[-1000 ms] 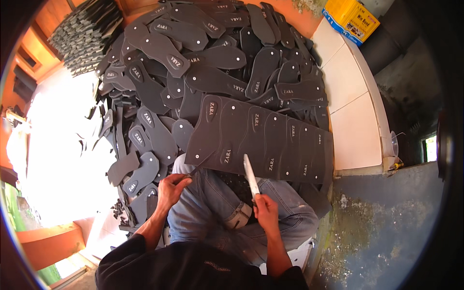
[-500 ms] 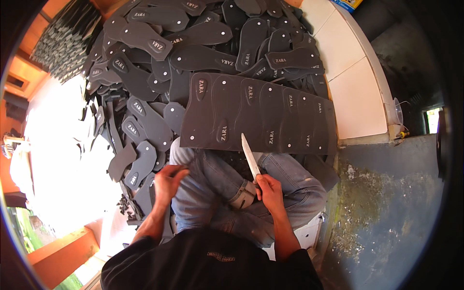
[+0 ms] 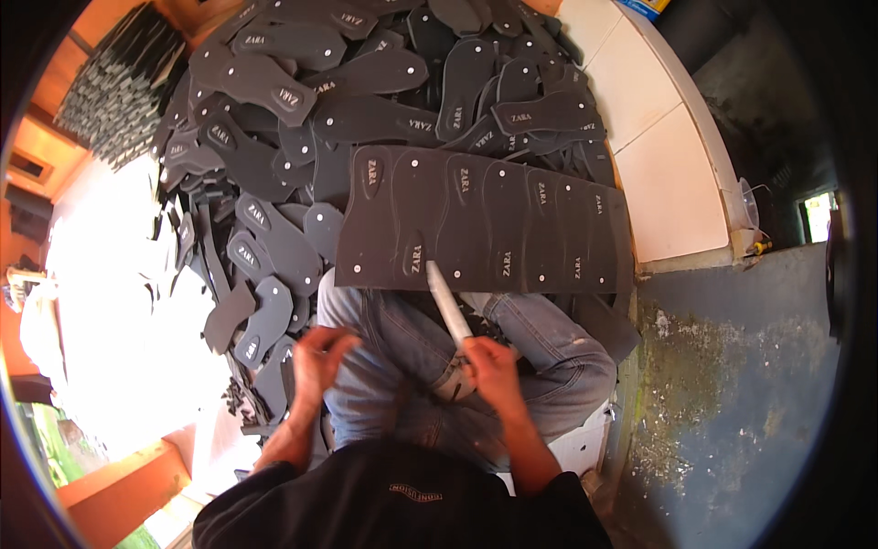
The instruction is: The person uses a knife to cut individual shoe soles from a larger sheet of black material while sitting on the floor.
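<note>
A knife with a long pale blade (image 3: 448, 306) is gripped in my right hand (image 3: 494, 371), its tip over the near edge of a large dark foam sheet (image 3: 476, 220). The sheet lies across my knees and is marked with several curved sole outlines, raised patches and small white dots. My left hand (image 3: 322, 361) hovers over my left thigh, apart from the sheet and the knife. Its fingers look bent but are smeared by motion, so whether they hold anything cannot be made out.
Loose dark sandal soles (image 3: 274, 242) are heaped beyond the sheet and to its left. A tall stack of dark pieces (image 3: 123, 87) stands at the far left. Pale tiles (image 3: 672, 174) border the heap on the right, beside a stained grey floor (image 3: 732, 366).
The knife and my right hand have shifted left and slightly nearer to me. My left hand has dropped a little toward my body. The sheet still lies across my knees.
</note>
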Demonstrator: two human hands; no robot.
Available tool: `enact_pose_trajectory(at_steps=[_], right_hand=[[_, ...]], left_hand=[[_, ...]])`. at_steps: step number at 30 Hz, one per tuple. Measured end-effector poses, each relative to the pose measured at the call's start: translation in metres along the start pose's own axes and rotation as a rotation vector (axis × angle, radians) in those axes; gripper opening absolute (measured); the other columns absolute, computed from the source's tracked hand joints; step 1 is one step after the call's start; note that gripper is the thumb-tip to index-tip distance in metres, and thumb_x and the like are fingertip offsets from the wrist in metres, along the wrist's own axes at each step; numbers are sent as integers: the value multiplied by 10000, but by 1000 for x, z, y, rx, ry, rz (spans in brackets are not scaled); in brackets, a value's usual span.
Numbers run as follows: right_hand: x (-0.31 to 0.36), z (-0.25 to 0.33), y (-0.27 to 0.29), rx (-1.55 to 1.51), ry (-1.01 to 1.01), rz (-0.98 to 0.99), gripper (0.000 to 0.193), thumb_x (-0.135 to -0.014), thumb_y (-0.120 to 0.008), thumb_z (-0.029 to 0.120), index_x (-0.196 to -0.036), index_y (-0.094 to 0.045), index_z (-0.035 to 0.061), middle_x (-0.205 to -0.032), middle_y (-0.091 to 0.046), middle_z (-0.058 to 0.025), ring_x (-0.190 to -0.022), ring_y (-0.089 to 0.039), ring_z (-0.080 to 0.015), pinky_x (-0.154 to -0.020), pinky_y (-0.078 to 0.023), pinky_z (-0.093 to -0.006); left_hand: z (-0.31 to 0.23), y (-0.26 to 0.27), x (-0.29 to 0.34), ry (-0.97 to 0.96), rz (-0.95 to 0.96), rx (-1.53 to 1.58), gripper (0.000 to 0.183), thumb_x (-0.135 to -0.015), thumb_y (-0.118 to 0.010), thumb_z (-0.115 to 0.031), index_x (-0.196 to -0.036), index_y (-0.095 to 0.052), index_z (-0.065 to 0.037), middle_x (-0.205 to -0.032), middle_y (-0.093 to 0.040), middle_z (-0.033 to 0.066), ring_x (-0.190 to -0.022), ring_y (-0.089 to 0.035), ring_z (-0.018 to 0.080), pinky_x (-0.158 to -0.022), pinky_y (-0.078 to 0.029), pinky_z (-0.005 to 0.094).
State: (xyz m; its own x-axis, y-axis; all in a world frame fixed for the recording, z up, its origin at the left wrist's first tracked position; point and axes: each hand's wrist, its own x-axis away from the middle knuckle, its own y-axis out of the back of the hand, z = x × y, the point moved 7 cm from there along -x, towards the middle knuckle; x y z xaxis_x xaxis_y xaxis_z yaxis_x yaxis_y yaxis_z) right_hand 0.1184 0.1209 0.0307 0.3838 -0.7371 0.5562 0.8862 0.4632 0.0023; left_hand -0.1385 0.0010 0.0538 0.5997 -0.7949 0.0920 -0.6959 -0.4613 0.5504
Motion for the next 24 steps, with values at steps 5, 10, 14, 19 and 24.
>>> enact_pose_trajectory(at_steps=[5, 10, 14, 19, 24], right_hand=[[18, 65, -51, 580, 778, -141, 208, -864, -554, 223, -738, -616, 70, -561, -580, -114, -510, -571, -313, -468, -422, -375], [0, 17, -7, 678, 387, -234, 230, -882, -529, 240, -761, -612, 62, -625, -590, -158, -572, -594, -323, -497, -428, -388], [4, 15, -42, 248, 250, 4, 249, -895, -544, 260, -790, -618, 46, -548, -543, -61, -467, -501, -167, -420, -361, -292], [12, -25, 67, 148, 50, -213, 264, -911, -542, 264, -820, -605, 24, -558, -466, 39, -490, -405, -15, -409, -290, -191], [16, -38, 65, 319, 202, -275, 276, -878, -592, 259, -879, -577, -16, -645, -516, -8, -580, -481, -100, -525, -399, -281]], left_hand=[[-12, -51, 15, 328, 367, 563, 215, -815, -672, -187, -843, -664, 26, -637, -600, 30, -542, -518, 78, -488, -395, 215], [27, 2, 7, 270, 122, 518, 242, -780, -710, -210, -861, -667, 14, -649, -609, 62, -563, -552, 127, -523, -429, 252], [-36, -11, 10, -63, 8, 60, 231, -740, -735, -165, -887, -674, 2, -742, -634, 85, -649, -586, 155, -611, -456, 276], [88, 79, 33, 303, -252, -57, 241, -762, -690, -194, -886, -678, 12, -796, -662, 128, -719, -636, 211, -684, -478, 301], [123, 78, 35, 368, -160, -253, 359, -802, -646, -298, -953, -655, 27, -869, -667, 159, -791, -640, 232, -733, -477, 322]])
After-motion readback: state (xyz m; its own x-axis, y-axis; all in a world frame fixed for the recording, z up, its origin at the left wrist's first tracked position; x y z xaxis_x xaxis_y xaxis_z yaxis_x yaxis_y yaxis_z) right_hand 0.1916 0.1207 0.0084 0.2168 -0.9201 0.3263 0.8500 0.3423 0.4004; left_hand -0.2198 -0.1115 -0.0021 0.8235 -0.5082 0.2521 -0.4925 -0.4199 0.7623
